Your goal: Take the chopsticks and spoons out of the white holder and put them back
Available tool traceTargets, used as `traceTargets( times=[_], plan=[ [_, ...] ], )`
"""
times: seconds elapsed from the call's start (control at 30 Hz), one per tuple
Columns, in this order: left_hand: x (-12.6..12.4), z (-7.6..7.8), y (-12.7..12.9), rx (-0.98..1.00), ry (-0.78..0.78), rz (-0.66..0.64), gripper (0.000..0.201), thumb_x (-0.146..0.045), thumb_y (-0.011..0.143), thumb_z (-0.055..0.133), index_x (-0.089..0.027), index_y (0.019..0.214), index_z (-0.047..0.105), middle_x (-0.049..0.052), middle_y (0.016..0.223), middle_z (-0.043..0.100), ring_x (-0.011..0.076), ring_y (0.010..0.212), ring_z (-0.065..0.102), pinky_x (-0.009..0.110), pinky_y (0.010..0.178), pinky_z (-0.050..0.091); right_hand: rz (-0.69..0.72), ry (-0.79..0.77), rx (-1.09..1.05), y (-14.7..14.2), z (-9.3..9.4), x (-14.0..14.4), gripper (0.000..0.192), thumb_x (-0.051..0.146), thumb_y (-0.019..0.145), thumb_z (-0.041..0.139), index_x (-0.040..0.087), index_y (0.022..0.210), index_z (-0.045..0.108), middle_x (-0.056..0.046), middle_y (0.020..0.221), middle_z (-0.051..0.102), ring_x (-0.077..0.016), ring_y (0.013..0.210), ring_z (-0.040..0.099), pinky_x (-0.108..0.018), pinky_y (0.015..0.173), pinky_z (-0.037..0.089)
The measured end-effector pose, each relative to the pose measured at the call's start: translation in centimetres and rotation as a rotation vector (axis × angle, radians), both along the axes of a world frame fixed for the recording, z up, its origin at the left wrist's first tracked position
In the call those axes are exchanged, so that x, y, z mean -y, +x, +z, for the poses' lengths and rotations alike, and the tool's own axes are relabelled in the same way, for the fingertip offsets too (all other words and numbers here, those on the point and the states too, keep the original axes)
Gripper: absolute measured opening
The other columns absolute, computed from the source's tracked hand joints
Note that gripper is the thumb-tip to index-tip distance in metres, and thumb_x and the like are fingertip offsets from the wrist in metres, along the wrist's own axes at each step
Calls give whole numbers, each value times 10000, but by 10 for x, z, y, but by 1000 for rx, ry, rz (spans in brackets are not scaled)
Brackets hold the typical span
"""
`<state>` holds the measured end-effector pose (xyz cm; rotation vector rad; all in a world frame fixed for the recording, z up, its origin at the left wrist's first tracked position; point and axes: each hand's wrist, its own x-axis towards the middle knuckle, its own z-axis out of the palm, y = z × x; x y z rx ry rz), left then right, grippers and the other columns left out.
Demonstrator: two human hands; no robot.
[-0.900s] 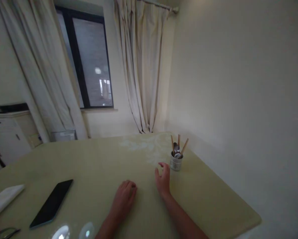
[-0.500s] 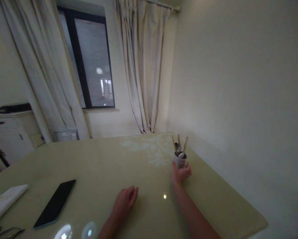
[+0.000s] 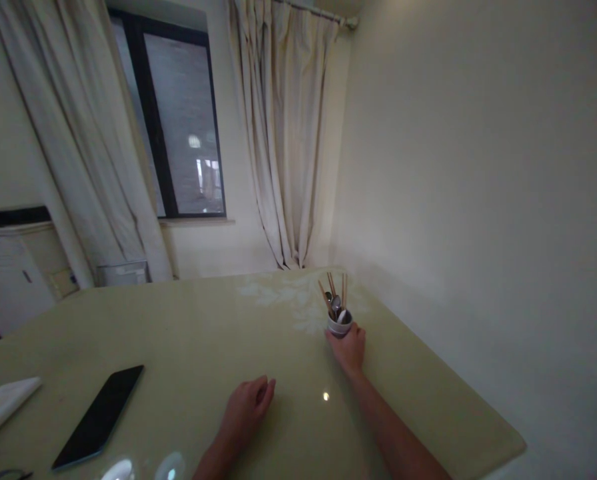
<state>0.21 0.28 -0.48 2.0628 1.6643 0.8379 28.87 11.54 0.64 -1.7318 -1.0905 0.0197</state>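
1. Right hand (image 3: pixel 349 348): fingers wrapped around the lower wall of the utensil cup (image 3: pixel 339 325), forearm stretched out across the table top.
2. Utensil cup: small, white, upright, standing on the table (image 3: pixel 418 387) toward its far right part, close to the wall-side edge. Wooden chopsticks (image 3: pixel 331 288) and metal spoons (image 3: pixel 335 303) stand in it, leaning outward. No lettering readable on it.
3. Left hand (image 3: pixel 247 403): resting on the table top near the middle, fingers curled loosely inward, holding nothing.
4. Table: pale yellow-green, glossy, with a faint white leaf pattern (image 3: pixel 298 300) just left of the cup. Right edge runs along the wall (image 3: pixel 478 200), with a narrow strip of bare top between cup and edge. Wide bare surface lies between the two hands and out toward the far edge.
5. Phone (image 3: pixel 98 417): dark, face up, screen blank, well left of the left hand; no brand visible.
6. White folded item (image 3: pixel 3 405): at the left edge, partly cut off.
7. Window (image 3: pixel 178 120) and curtains (image 3: pixel 288 133): behind the far table edge. No writing legible.
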Motion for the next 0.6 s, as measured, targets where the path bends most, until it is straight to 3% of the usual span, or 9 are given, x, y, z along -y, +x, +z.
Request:
traceTargets(
  times=[0.2,0.33,0.43,0.53,0.6],
  plan=[
    [6,4,0,86,14,2,451,-584,1010,405,-247,723,491,-15,654,588,184,634,566,296,647,408,237,36,157,-60,-3,45,492,530,659,854,224,966,620,-156,974,710,-387,940,683,-466,808,557],
    [13,11,-4,275,35,23,468,-609,1034,372,-244,1161,636,81,1079,759,246,970,713,376,889,566,388,-25,75,-101,-1,78,444,473,687,851,247,997,627,-123,960,729,-389,897,722,-445,743,557],
    [14,10,-8,392,88,44,627,-632,1035,326,-212,1454,530,145,1402,681,292,1225,673,471,1079,541,558,-25,42,-120,-1,96,484,429,666,876,257,1058,648,-120,996,748,-391,919,735,-435,757,564],
    [12,9,-10,455,88,17,710,-671,1029,293,-182,1488,527,161,1499,632,321,1380,598,484,1180,480,751,31,-6,-122,-4,107,543,497,735,853,263,1178,644,-108,1068,754,-352,962,736,-416,829,578],
    [11,12,-12,452,59,-3,739,-678,1037,235,-176,1474,556,156,1494,644,318,1403,587,469,1190,474,836,79,-63,-117,-4,107,542,612,843,746,259,1236,626,-103,1098,747,-321,994,731,-417,891,578]
  ],
)
